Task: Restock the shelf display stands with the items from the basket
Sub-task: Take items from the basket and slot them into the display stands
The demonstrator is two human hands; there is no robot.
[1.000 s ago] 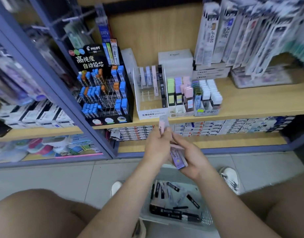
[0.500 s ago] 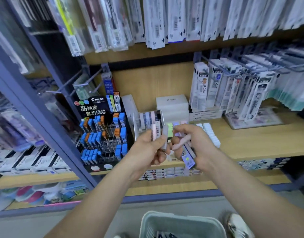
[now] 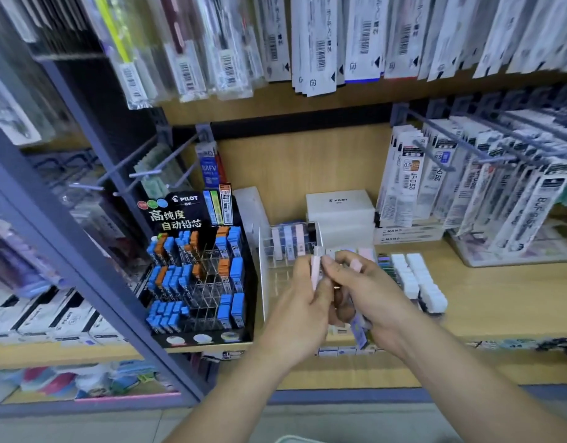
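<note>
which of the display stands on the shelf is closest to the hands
The clear stand holding a few pastel cases, directly behind the left hand and right hand. The black stand with blue and orange cases sits further left.

Two slim cases held before clear display stand [image 3: 264, 276]
Pink case [image 3: 316, 270] upright in left hand [image 3: 299, 310]; purple case [image 3: 360, 327] angled down from right hand [image 3: 371, 292]; stand's far row holds pastel cases [image 3: 288, 243]

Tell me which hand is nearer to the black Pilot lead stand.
Left. The left hand, pinching a pink lead case, is just right of the black Pilot stand; the right hand, holding more cases, lies farther right, beyond the left hand.
</note>
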